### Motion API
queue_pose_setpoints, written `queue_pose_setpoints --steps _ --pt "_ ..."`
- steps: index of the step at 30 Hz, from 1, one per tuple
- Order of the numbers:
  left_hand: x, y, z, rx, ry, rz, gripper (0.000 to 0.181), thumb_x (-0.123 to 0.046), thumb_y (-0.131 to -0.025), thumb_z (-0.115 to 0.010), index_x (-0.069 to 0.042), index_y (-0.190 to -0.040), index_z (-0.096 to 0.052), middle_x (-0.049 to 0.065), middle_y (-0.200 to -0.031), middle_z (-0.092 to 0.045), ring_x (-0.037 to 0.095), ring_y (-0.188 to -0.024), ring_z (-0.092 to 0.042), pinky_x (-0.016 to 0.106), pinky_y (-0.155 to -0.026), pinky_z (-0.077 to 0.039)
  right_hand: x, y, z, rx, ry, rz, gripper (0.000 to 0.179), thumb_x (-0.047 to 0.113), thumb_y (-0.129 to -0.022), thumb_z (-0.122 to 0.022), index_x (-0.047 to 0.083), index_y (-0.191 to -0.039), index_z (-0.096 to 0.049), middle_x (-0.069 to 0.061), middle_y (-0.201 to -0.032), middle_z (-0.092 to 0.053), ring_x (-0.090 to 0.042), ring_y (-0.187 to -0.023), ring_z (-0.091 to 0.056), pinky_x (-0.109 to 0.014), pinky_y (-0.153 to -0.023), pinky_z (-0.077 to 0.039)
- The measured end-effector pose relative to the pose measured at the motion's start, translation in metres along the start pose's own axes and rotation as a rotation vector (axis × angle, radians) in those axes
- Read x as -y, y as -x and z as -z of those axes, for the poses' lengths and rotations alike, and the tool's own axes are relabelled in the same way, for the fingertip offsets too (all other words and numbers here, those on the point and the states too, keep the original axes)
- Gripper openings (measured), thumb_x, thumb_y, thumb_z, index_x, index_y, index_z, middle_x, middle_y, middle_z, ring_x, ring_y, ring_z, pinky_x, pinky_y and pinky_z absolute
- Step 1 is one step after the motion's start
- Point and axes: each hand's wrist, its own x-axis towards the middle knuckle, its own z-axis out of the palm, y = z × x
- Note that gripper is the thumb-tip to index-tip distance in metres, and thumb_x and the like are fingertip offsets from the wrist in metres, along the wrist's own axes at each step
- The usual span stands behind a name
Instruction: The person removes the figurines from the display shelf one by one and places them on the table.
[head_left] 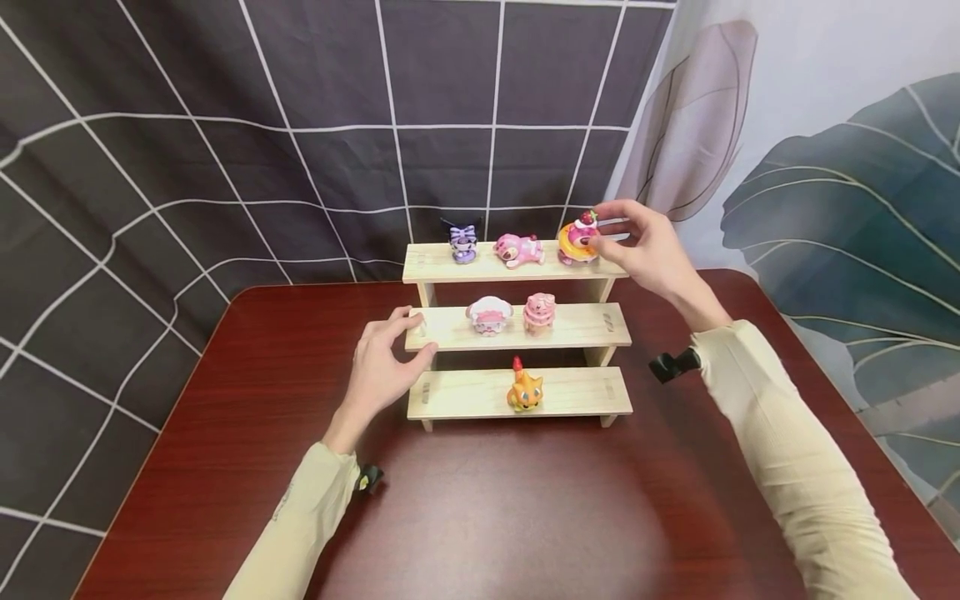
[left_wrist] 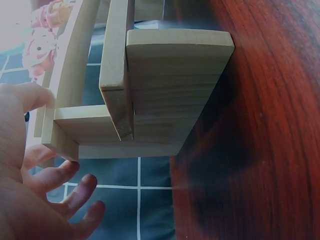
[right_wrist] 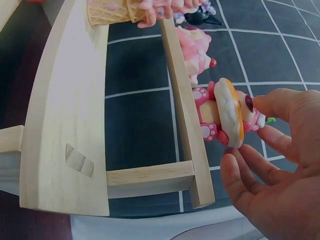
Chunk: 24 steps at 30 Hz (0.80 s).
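Note:
My right hand (head_left: 648, 250) pinches a pink bear figurine (right_wrist: 210, 112) with a yellow-orange ring round its middle, at the right end of the top shelf. In the right wrist view, the thumb is at its head and the fingers lie by the ring. My left hand (head_left: 382, 358) grips the left end of the middle shelf (head_left: 450, 335) of a pale wooden three-step stand, thumb at its front edge. On the top shelf are a lying pink bear figurine (head_left: 517, 250) and a purple-and-black figurine (head_left: 463, 243).
The middle shelf bears a white-and-pink figurine (head_left: 489, 317) and a pink ice-cream-cone figurine (head_left: 539, 313). An orange figurine (head_left: 525, 392) with a red-tipped tail sits on the bottom shelf. The stand rests on a red-brown table (head_left: 300, 350), before a dark gridded curtain (head_left: 315, 167).

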Motion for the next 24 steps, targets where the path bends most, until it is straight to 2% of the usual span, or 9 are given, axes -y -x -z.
queue_pose_setpoints --steps 6,15,24 --pt "-0.0002 0.0002 0.0005 0.000 0.003 -0.001 0.049 -0.025 -0.083 -0.080 -0.006 -0.127 -0.070 0.013 -0.137 -0.060 0.033 -0.111 -0.052 0.052 -0.087 -0.041 -0.0001 -0.0023 -0.0008 0.021 0.029 -0.001 0.041 0.007 -0.090 -0.072 0.002 -0.129 -0.061 -0.016 -0.119 -0.064 -0.016 -0.100 -0.064 -0.019 -0.073 -0.048" --pt "0.0019 0.0005 -0.0007 0.001 0.000 0.009 0.048 -0.026 -0.083 -0.079 -0.007 -0.127 -0.070 0.010 -0.137 -0.060 0.033 -0.111 -0.052 0.051 -0.087 -0.040 0.0013 -0.0042 -0.0026 0.045 0.064 0.009 0.043 0.006 -0.090 -0.073 0.002 -0.131 -0.061 -0.020 -0.119 -0.064 -0.031 -0.102 -0.063 -0.018 -0.071 -0.047" --pt "0.0027 -0.0002 -0.0009 -0.002 -0.002 -0.003 0.048 -0.026 -0.083 -0.079 -0.007 -0.126 -0.070 0.012 -0.137 -0.061 0.033 -0.110 -0.052 0.051 -0.086 -0.041 -0.0012 -0.0057 -0.0039 0.048 0.051 0.015 0.043 0.003 -0.089 -0.072 0.001 -0.131 -0.061 -0.019 -0.121 -0.064 -0.033 -0.104 -0.062 -0.018 -0.074 -0.047"
